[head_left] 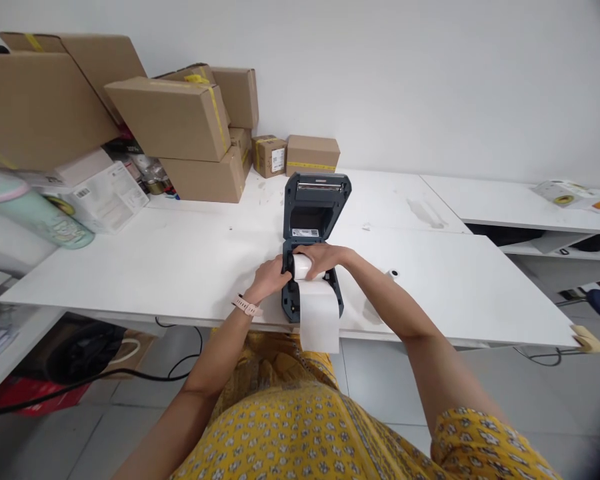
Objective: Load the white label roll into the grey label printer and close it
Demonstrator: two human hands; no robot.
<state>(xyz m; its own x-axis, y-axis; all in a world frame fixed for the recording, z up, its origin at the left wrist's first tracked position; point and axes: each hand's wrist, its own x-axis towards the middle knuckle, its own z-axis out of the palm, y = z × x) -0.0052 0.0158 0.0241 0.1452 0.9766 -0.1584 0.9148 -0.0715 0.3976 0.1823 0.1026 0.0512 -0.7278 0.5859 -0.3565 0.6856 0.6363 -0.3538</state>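
**R hand (pixel 324 257) gripping roll (pixel 300 267) in opened printer (pixel 307 221)**

Printer sits at front edge of tabletop (pixel 195 260), lid (pixel 318 203) tipped up & back. Roll's in printer's base, crosswise, w/ paper (pixel 320 317) running out over printer's front & hanging past the edge. R hand has roll gripped, thumb in front, rest of hand over top. L hand (pixel 270 277) is at printer's L wall, fingers curled in nr roll's L end; can't tell if it's gripping anything. Pink band (pixel 247 306) just L of printer, above that hand.

Just R of printer, nr R arm (pixel 390 300): sm. white item (pixel 392 274) w/ dark-centred end, partly hidden. Right behind printer: long carton (pixel 313 152), w/ sm. carton (pixel 267 157) just L of it. Further L & back of printer: stacked boxes (pixel 167 120). Far L of printer: white box (pixel 107 200), then mint bottle (pixel 37 210). Well R of printer, on a separate surface (pixel 500 200): white pack (pixel 563 194).
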